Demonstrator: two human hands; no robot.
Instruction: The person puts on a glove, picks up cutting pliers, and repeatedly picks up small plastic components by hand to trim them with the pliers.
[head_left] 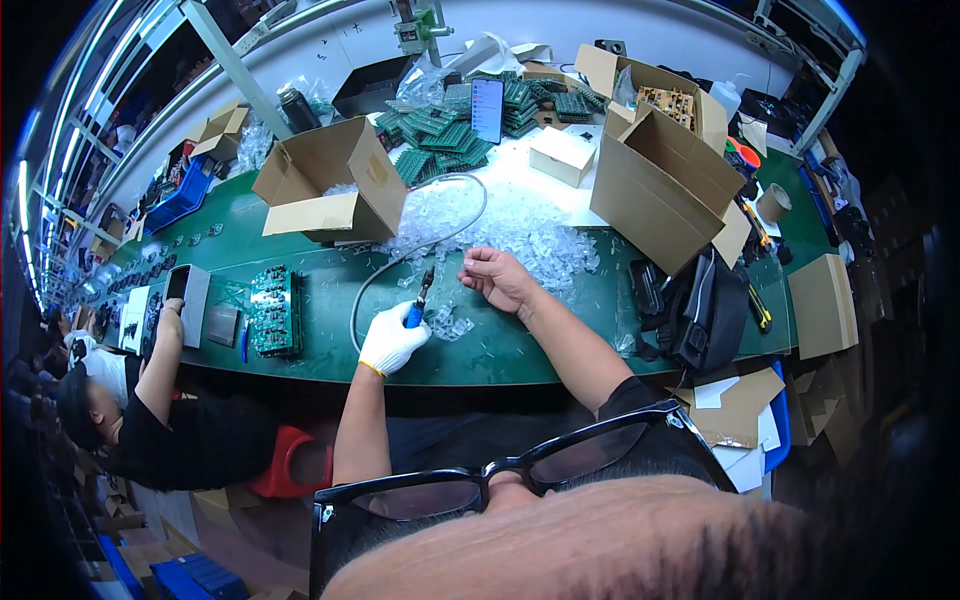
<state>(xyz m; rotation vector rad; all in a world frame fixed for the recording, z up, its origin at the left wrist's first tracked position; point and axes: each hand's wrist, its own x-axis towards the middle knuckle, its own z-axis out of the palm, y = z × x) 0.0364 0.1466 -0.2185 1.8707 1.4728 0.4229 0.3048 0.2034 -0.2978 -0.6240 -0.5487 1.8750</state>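
Observation:
My left hand (394,338), in a white glove with a yellow cuff, is closed around blue-bodied nippers (415,312), their dark jaws pointing up and away from me. A grey hose (357,300) runs from near that hand in a loop over the table. Just right of the jaws is my bare right hand (500,280), its fingers curled and thumb near the fingertips; anything between them is too small to make out. Small clear plastic pieces (510,235) form a wide heap beyond both hands. A few more clear pieces (450,324) lie beside the glove.
Open cardboard boxes stand left (335,185) and right (660,185) of the heap. Behind are stacked green circuit boards (440,135), a phone (487,110) and a white box (562,155). A black bag (710,310) lies at right. A co-worker (170,420) sits at left.

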